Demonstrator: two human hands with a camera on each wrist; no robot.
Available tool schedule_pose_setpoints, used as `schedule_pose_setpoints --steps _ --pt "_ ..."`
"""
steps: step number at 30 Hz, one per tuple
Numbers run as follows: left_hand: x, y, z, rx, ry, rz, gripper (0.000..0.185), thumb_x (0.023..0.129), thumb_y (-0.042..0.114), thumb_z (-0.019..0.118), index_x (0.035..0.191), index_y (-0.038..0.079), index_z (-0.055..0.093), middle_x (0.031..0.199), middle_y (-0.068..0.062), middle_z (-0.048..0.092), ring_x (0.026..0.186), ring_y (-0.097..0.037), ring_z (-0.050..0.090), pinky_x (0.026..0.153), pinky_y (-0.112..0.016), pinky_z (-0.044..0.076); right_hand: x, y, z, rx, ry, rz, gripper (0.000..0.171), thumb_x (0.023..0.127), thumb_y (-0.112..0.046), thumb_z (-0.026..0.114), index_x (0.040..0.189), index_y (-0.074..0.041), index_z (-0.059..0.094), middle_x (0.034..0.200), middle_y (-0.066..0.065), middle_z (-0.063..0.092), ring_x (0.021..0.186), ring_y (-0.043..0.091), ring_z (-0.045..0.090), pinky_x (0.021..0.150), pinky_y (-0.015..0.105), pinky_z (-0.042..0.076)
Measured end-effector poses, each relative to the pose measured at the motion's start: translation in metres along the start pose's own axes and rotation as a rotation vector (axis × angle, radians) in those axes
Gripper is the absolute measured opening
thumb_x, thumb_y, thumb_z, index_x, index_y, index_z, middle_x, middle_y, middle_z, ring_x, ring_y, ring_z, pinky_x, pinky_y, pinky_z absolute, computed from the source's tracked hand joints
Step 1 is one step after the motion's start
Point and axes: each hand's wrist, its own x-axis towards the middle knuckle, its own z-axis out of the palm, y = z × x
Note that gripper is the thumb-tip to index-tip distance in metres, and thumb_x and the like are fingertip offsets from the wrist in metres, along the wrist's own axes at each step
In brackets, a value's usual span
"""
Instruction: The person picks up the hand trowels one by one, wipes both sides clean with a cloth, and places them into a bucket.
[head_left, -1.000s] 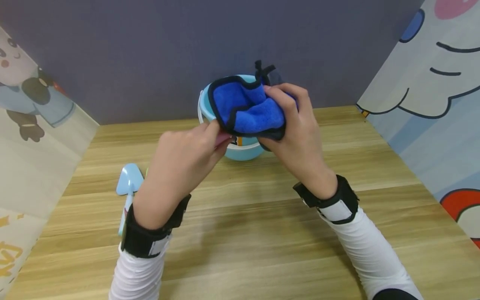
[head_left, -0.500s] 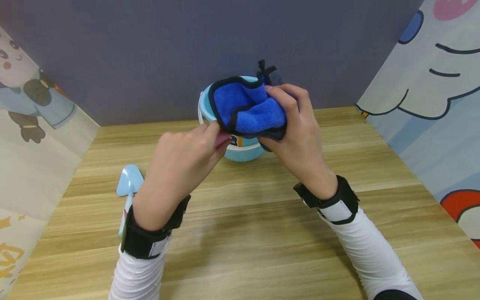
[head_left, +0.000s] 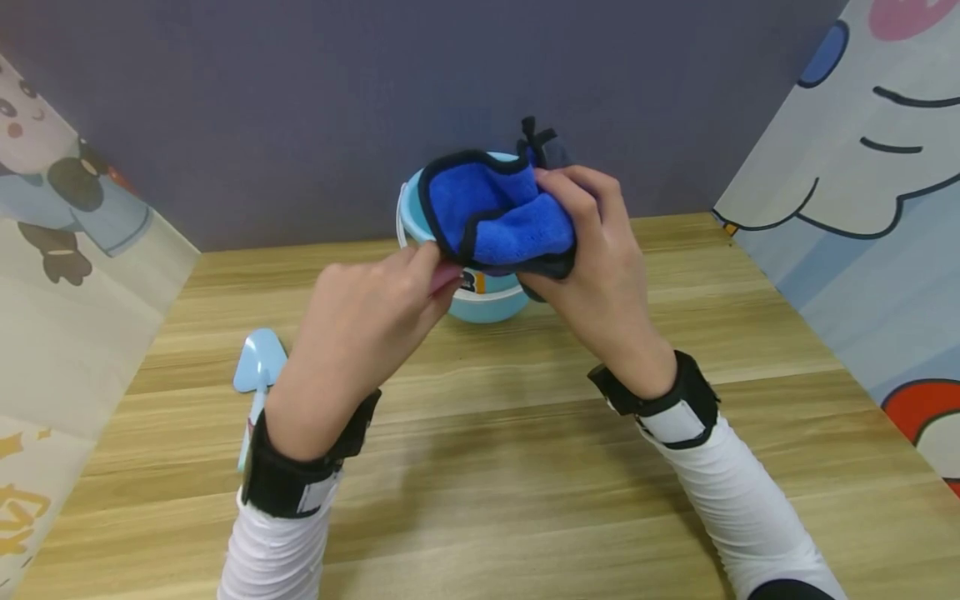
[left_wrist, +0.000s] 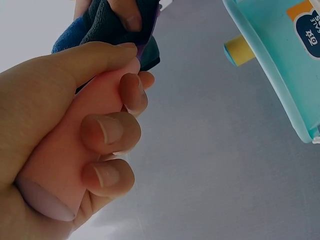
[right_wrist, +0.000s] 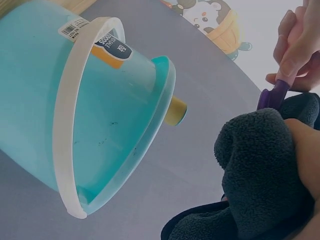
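My left hand (head_left: 352, 342) grips a pink handle (left_wrist: 65, 150), its fingers curled round it in the left wrist view. From the handle's far end runs a purple part (right_wrist: 274, 96), whose rest is hidden in a cloth (head_left: 517, 237). That cloth is blue on one side and dark grey on the other, with black edging and a tied black loop at its top. My right hand (head_left: 603, 258) holds the cloth bunched round the purple part. Both hands are raised in front of a light blue bucket (head_left: 487, 311).
The bucket has a white handle (right_wrist: 65, 120) and a label, and a yellow end (right_wrist: 176, 111) sticks out past its rim. A light blue toy shovel (head_left: 258, 362) lies on the wooden table (head_left: 487, 500), left of my left forearm. A dark grey wall (head_left: 337, 125) stands behind.
My right hand and the cloth have shifted very slightly to the right. The left hand keeps its grip on the pink handle almost in place; bucket and toy shovel have not moved.
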Motion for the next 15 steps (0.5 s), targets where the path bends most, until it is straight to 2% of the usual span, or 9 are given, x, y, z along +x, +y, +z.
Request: schedule_pose_setpoints --steps 15 --pt "0.0001 -0.0003 0.0001 -0.014 -0.004 -0.007 0.028 0.098 0.025 0.068 0.079 0.008 0.057 0.058 0.000 0.044 0.044 -0.017 0.041 0.040 -0.034 0.033 -0.0011 -0.0004 -0.0013 -0.013 -0.010 0.008 0.070 0.081 -0.015 0.086 0.140 -0.021 0.048 0.137 0.021 0.051 0.128 0.038 0.054 0.108 0.052 0.047"
